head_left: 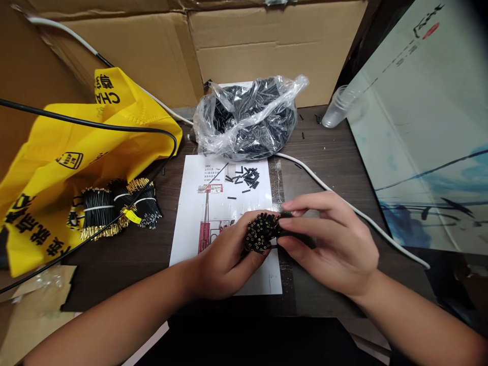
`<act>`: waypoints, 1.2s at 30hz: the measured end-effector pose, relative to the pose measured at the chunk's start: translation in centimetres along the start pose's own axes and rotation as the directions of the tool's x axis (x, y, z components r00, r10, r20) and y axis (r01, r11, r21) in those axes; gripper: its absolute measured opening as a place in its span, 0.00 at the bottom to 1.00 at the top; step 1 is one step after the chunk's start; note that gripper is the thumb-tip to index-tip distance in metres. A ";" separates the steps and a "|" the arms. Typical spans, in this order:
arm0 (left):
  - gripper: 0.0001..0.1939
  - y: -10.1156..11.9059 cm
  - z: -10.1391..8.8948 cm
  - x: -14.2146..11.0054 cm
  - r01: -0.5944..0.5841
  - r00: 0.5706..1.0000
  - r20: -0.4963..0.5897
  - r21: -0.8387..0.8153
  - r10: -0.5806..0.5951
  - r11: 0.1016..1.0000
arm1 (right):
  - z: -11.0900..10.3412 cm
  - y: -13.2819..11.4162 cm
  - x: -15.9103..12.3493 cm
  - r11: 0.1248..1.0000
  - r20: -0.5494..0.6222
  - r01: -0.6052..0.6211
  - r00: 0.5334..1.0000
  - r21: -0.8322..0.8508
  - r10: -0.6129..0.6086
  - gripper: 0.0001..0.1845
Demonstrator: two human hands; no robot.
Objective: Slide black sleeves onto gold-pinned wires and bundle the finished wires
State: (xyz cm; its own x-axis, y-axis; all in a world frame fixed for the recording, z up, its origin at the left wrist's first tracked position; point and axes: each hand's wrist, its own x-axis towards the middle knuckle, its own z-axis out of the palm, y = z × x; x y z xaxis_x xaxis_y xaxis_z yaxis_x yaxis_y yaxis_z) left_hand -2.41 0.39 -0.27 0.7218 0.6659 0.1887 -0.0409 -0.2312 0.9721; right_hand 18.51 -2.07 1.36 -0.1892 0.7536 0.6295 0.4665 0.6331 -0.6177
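Observation:
My left hand (229, 254) is wrapped round a bundle of black wires (261, 234), whose gold-rimmed ends face up toward me. At the bundle's right edge, the thumb and fingertips of my right hand (335, 239) are curled in close. Whatever sits between those fingertips is too small and dark to make out. Beneath my hands lies a printed white sheet (183, 223) with red and black drawings. Short black tubes (249, 177) are scattered on its upper part.
A clear plastic bag (247, 119) full of black tubes sits at the back. Tied wire bundles (99, 213) lie at left by a yellow bag (125, 101). A white cable (366, 211) crosses the right side. Plastic cups (335, 109) lean near a painted panel (423, 127). Cardboard boxes (274, 46) stand behind.

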 end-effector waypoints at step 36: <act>0.20 0.2 0.5 0.3 0.259 0.962 -0.034 -0.198 -0.271 0.945 | 0.5 1.3 -0.9 0.963 0.138 0.178 0.979 -0.203 -0.151 0.17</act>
State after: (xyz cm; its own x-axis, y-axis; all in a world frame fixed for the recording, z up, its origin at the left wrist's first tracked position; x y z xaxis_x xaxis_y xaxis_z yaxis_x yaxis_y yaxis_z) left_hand -1.90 0.17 -0.09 0.6822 0.7272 -0.0769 0.0117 0.0943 0.9955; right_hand 18.87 -1.81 -0.22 -0.3754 0.6662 0.6444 0.5913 0.7075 -0.3871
